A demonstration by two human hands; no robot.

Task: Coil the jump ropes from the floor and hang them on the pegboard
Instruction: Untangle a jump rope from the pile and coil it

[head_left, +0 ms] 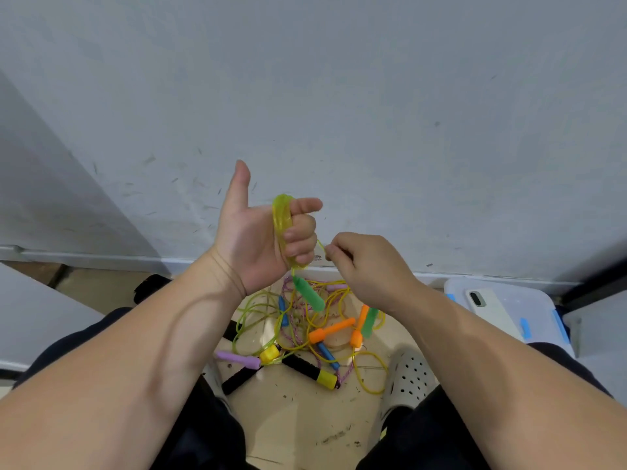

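Note:
A yellow jump rope (pixel 282 220) is wound in a coil around the curled fingers of my left hand (pixel 261 232), whose thumb sticks up. One green handle (pixel 308 294) of this rope dangles just below that hand. My right hand (pixel 363 262) pinches the free yellow strand close to the coil, on its right. Below, on the floor between my legs, lies a tangle of other jump ropes (pixel 305 337) with orange, blue, purple, green and black-and-yellow handles. No pegboard is in view.
A grey-white wall (pixel 373 113) stands straight ahead with a baseboard at its foot. A translucent plastic box (pixel 529 300) with blue clips and a phone (pixel 488 310) on its lid sits at the right. A perforated grey clog (pixel 407 378) is beside the tangle.

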